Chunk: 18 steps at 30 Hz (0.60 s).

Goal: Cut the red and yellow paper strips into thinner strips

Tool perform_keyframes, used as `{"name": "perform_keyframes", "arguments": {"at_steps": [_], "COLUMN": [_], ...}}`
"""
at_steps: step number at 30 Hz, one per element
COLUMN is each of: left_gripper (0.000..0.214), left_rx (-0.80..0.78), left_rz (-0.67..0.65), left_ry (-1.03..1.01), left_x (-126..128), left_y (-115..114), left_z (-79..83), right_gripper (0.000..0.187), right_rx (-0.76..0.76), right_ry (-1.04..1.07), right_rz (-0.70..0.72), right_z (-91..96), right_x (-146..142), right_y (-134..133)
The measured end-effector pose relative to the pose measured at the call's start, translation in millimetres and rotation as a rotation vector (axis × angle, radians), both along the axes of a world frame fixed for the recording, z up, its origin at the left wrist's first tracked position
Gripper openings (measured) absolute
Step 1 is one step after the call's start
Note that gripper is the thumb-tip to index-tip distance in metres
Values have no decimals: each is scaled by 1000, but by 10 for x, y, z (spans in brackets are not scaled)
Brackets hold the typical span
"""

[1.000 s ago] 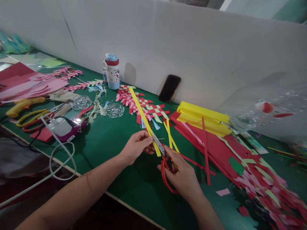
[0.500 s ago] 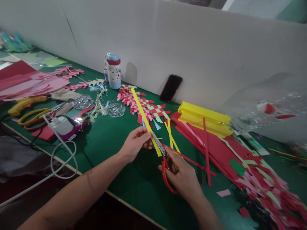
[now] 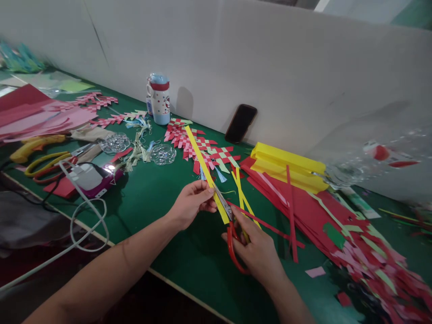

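Note:
Between the thumb and fingers of my left hand is a long yellow paper strip, slanting from upper left to lower right. My right hand is closed round the handles of red-handled scissors. The metal blades lie along the strip's right edge, with their tips near my left thumb. A thin yellow sliver curls just right of the blades. Loose yellow strips cross each other on the table beyond my right hand. Red and pink woven paper pieces lie past the strip's far end.
A dark phone leans on the wall, right of a bottle. Folded yellow paper rests on red sheets, near paper scraps. Leftward lie yellow-handled scissors, a purple device with a cable, and bead dishes.
The yellow strip and my left hand have shifted slightly right and down. The thin sliver beside the blades sits a little higher. Both hands keep their holds.

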<state>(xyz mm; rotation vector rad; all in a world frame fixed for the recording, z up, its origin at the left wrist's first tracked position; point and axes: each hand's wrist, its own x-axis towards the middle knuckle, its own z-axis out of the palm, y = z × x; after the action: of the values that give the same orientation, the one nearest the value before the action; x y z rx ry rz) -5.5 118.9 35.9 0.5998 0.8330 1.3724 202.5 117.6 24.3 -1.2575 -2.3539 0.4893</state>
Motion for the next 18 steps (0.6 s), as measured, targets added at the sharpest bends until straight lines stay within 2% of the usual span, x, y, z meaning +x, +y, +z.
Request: {"name": "perform_keyframes", "arguments": {"at_steps": [18], "left_gripper": [36], "left_rx": [11], "left_rz": [-17], "left_ry": [28], "left_x": [32], "left_y": [-11], "left_z": [-45], "right_gripper": [56], "right_rx": [24], "right_ry": [4], "right_rz": [-6], "right_z": [-2], "right_x": [6], "right_y": [-9]}}
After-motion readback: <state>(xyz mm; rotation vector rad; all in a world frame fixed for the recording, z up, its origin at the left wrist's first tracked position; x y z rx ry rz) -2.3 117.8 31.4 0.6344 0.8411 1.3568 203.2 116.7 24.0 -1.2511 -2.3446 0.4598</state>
